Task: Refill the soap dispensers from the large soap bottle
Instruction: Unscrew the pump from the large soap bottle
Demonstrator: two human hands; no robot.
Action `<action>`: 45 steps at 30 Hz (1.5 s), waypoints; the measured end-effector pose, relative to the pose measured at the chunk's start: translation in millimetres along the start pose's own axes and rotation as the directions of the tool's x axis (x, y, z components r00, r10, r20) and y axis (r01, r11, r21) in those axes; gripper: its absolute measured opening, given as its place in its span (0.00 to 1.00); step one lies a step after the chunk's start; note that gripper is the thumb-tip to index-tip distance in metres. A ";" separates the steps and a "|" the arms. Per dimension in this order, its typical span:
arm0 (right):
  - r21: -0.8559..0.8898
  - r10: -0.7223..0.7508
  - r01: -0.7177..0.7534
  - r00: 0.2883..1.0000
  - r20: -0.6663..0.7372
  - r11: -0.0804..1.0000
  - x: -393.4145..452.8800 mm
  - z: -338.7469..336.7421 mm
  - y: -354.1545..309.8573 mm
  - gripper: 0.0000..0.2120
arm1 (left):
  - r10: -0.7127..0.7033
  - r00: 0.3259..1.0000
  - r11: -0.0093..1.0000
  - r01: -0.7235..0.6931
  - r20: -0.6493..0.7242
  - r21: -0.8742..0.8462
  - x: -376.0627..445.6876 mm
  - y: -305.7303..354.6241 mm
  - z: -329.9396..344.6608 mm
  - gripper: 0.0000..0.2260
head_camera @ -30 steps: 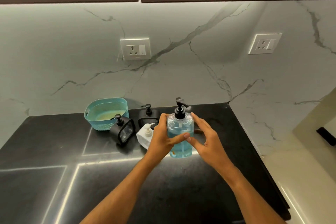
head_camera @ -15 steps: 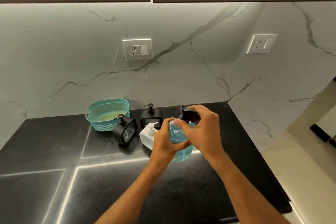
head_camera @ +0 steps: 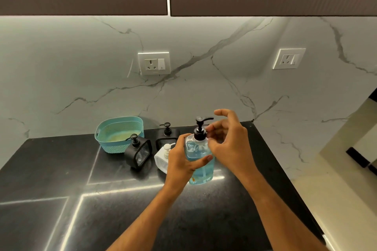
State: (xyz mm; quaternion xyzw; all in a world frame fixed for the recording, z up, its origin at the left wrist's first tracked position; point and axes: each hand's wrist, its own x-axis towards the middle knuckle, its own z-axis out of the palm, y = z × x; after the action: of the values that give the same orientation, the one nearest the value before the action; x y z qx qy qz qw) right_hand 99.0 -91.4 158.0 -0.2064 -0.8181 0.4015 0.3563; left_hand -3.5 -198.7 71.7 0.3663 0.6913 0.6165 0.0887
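The left hand (head_camera: 181, 161) reaches in from below with the forearm angled up and to the right, and its fingers are curled round the body of the large soap bottle (head_camera: 201, 161), the thumb (head_camera: 201, 161) laid across the near face and the other fingers wrapped out of sight behind it. The bottle stands upright on the black worktop (head_camera: 122, 210), clear-walled with blue liquid filling most of it. The right hand (head_camera: 228, 144) comes in from the lower right, wrist bent, and pinches the black pump collar (head_camera: 200, 134) at the bottle's neck between thumb and one or two fingertips; the forefinger (head_camera: 224, 112) is lifted and arched above the pump's spout (head_camera: 205, 119), clear of it. Just how many fingertips touch the collar cannot be told, since they overlap there.

Just left of the left hand's knuckles, a white soap dispenser (head_camera: 162, 158) is half hidden by that hand. Beyond those fingers stands a black dispenser (head_camera: 166, 136), its lower right part covered by the hand and bottle. Further left another black dispenser (head_camera: 138, 152) stands tilted towards the camera, and behind it a teal basket (head_camera: 119, 133), whose contents are hard to make out. Both forearms are cut off by the bottom edge
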 end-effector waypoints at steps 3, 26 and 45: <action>0.073 0.015 -0.017 0.999 0.039 0.997 1.2 -5.2 0.6 0.34 | 0.015 1.000 1.000 -0.015 -0.012 0.000 0.8 0.3 1.2 0.32; -0.081 -0.017 0.018 1.000 0.012 0.997 1.0 -9.8 2.7 0.26 | 0.015 1.000 0.999 -0.015 0.012 0.050 1.7 -2.5 21.3 0.30; -0.224 0.036 -0.040 0.999 -0.022 0.974 4.8 -16.3 4.0 0.20 | 0.055 0.998 0.996 -0.054 -0.007 0.069 3.3 -1.8 31.4 0.29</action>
State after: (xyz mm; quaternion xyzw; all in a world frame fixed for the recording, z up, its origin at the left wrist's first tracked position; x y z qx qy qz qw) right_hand 108.3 -77.8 163.7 -0.2645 -0.8509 0.3112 0.3303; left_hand 11.5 -171.9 64.0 0.3851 0.7023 0.5960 0.0562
